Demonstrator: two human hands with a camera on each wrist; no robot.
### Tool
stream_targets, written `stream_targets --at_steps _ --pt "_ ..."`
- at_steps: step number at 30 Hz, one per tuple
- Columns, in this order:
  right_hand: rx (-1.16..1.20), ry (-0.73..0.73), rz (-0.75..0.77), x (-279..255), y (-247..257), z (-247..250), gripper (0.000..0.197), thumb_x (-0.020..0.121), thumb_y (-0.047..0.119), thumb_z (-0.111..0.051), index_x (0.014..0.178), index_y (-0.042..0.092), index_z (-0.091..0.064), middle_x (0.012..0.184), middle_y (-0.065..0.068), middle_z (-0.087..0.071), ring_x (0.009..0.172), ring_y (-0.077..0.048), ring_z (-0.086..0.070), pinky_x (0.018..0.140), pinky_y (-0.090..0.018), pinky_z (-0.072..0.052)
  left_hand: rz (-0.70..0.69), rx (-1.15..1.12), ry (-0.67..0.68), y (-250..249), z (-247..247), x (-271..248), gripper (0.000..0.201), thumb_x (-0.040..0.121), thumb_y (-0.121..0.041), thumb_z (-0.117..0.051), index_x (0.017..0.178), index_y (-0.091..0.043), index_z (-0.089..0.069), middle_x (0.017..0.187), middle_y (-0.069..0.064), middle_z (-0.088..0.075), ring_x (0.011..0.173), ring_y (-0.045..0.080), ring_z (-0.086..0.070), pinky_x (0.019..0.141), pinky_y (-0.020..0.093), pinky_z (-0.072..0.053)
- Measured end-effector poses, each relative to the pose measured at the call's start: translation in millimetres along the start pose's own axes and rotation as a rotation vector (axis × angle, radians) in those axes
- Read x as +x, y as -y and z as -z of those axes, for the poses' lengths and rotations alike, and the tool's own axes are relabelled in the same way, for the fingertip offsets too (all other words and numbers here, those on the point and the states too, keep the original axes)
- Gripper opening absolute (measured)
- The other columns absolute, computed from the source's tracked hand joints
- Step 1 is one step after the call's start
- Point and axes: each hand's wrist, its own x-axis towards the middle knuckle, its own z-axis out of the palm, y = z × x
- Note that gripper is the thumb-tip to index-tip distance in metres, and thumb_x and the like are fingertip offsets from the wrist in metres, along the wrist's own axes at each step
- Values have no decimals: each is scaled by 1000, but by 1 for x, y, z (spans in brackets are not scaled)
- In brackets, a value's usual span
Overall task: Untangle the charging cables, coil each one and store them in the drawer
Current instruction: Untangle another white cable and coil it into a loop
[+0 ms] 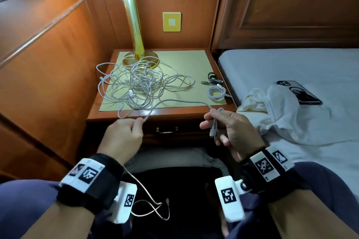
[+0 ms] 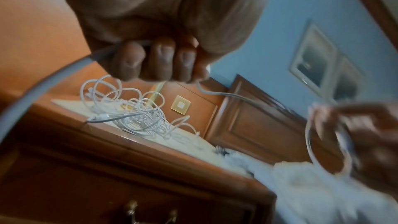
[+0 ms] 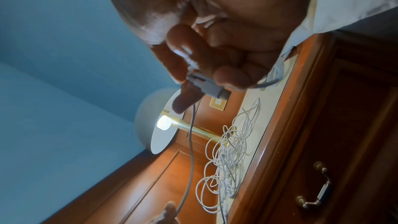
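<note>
Wood panelling (image 1: 48, 60) at 9 o'clock and behind. Nightstand (image 1: 194, 115) at centre, pale mat (image 1: 184, 60) on top. Lamp (image 1: 134, 31) at 12 o'clock: lit, brass stem, grey shade. Yellow wall plate (image 1: 172, 21) just right of the stem. Bed (image 1: 291, 68) at 3 o'clock, white sheet, dark wood headboard (image 1: 291, 6) behind. Blue wall (image 2: 280, 31) and a framed picture (image 2: 318, 57) in the left wrist view.
</note>
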Motion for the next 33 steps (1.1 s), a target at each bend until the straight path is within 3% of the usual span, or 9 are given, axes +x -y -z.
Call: stream_targets --at_steps 5,8,13,15,18,21,25,29,33 --pt "-217 -23 239 -4 -11 -9 27 100 24 -59 79 13 -70 80 -8 -76 37 -9 -38 40 -20 -31 -186 187 230 -12 -32 -23 46 101 -38 -49 58 -22 -47 55 -4 -51 63 21 -57 60 32 -39" --pt "-489 -7 361 -5 -21 -11 27 98 29 -61 75 22 -72 74 -2 -74 40 -8 -45 45 -19 -35 -374 135 409 -15 -38 -32 48 101 -43 -48 58 -24 -43 52 -3 -48 51 13 -49 54 28 -40" --pt "-685 156 314 1 -30 -12 23 99 30 -58 80 23 -69 79 11 -75 74 -17 -68 76 -40 -54 -606 -71 459 -16 -25 -28 47 100 -41 -47 61 -15 -42 54 0 -43 49 16 -40 50 25 -36" --pt "-687 248 255 1 -29 -14 22 100 25 -57 83 17 -68 81 9 -76 78 -9 -69 81 -34 -53 -617 -140 452 -19 -18 -26 43 102 -36 -48 62 -20 -44 54 -6 -43 50 11 -40 52 22 -36" --pt "-554 384 148 -4 -21 -19 26 103 16 -52 81 6 -61 83 -6 -77 55 2 -61 58 -12 -43 -631 -206 388 -21 -12 -22 39 103 -30 -49 65 -21 -50 56 -9 -42 52 6 -41 55 17 -35" --pt "-463 448 105 -5 -20 -24 29 104 14 -49 77 6 -56 77 -25 -68 44 0 -52 49 -10 -38 -606 -224 315 -18 -10 -17 33 103 -30 -52 73 -19 -61 61 -7 -53 57 9 -50 59 19 -40" --pt "-353 424 74 0 -27 -25 30 104 22 -48 77 10 -58 58 -3 -51 51 -8 -45 56 -22 -36 -527 -225 205 -13 -10 -13 27 94 -45 -62 97 -18 -61 70 -5 -54 63 15 -51 60 21 -42" --pt "-256 450 -14 -2 -25 -24 38 102 39 -50 78 11 -59 69 -9 -45 51 -8 -37 53 -21 -28 -446 -294 207 -13 -15 -15 47 82 -46 -68 123 -26 -61 92 -5 -57 69 21 -54 65 26 -49" --pt "-90 534 -82 -9 -20 -22 38 97 36 -54 68 12 -43 49 6 -31 45 -7 -22 46 -18 -20 -299 -364 403 -16 -16 -15 58 87 -52 -61 138 -26 -56 121 -13 -66 104 6 -64 97 26 -51"
